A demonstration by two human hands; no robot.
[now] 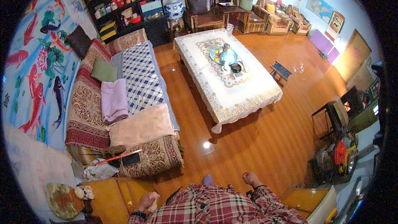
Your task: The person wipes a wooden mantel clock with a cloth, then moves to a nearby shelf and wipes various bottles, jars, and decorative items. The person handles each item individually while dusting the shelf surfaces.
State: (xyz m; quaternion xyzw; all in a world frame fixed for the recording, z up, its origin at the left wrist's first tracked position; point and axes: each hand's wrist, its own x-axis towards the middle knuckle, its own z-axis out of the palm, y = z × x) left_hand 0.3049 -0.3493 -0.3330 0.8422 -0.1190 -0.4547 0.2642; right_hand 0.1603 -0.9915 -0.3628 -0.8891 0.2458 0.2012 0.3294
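Note:
My left hand [148,201] is at the lower left, beside my plaid shirt [205,203] and above an orange-brown cabinet or seat [107,197]. A crumpled pale pink thing, perhaps a cloth, seems to be in its fingers, but this is hard to make out. My right hand [251,179] hangs over the wooden floor with its fingers curled; nothing shows in it. Ahead stands a low table [205,77] under a white patterned cloth. On it are a blue tray [214,60] with small bottles, a black dish [235,67] and a small box [238,74].
A covered sofa [143,81] with cushions runs along the left; a dark phone [131,159] and a red stick [115,156] lie on its near arm. A folding stool [280,70] stands right of the table. Chairs and bags [340,152] line the right side.

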